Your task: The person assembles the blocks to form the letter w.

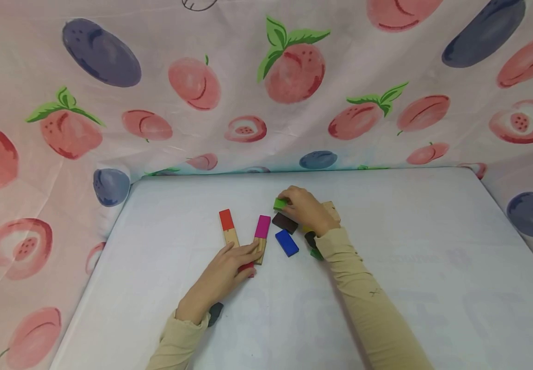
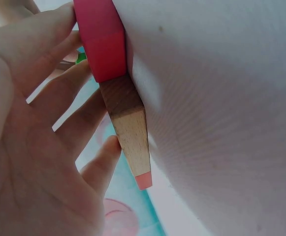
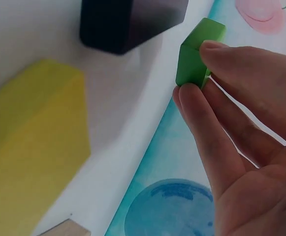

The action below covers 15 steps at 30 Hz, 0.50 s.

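Observation:
My right hand (image 1: pixel 307 208) pinches a small light green block (image 3: pixel 194 61) between thumb and fingers, beyond a dark brown block (image 1: pixel 285 222). My left hand (image 1: pixel 224 271) lies with fingers spread and fairly straight, touching a row of blocks. That row has a crimson block (image 2: pixel 103 49) near the thumb, a plain wooden block (image 2: pixel 133 140) in the middle and an orange-red block (image 1: pixel 226 220) at the far end. Another plain wooden block (image 1: pixel 259 253), joined end to end with a magenta block (image 1: pixel 262 226), is partly under the left fingers.
A blue block (image 1: pixel 287 243) lies between the hands. Beside the right wrist are a yellow block (image 3: pixel 39 132), a black piece (image 1: pixel 310 239), a darker green piece (image 1: pixel 316 254) and a wooden piece (image 1: pixel 332 210), partly hidden. A fruit-print cloth (image 1: pixel 247 103) hangs behind the white tabletop (image 1: pixel 178 205).

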Available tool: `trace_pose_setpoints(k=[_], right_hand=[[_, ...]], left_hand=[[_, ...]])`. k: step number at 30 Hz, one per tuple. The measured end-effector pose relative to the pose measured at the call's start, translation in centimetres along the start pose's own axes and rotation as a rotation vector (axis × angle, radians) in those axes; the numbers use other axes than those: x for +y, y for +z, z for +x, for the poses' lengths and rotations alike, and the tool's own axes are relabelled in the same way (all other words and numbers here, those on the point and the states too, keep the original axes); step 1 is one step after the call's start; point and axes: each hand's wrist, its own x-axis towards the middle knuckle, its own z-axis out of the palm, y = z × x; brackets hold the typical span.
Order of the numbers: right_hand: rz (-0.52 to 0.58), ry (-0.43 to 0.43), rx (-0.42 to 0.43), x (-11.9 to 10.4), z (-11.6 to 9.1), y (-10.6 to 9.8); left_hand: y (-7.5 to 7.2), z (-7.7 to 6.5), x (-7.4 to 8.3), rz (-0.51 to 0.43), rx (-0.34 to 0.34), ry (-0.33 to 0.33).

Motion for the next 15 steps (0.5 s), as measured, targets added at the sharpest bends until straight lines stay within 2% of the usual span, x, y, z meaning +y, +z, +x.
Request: trace_pose_setpoints(k=[15], right_hand=[[-0.018,-0.017,-0.014,-0.8,0.7,1.2]], left_hand=[[0.1,0.0,-0.1,-0.002,-0.005,-0.008]])
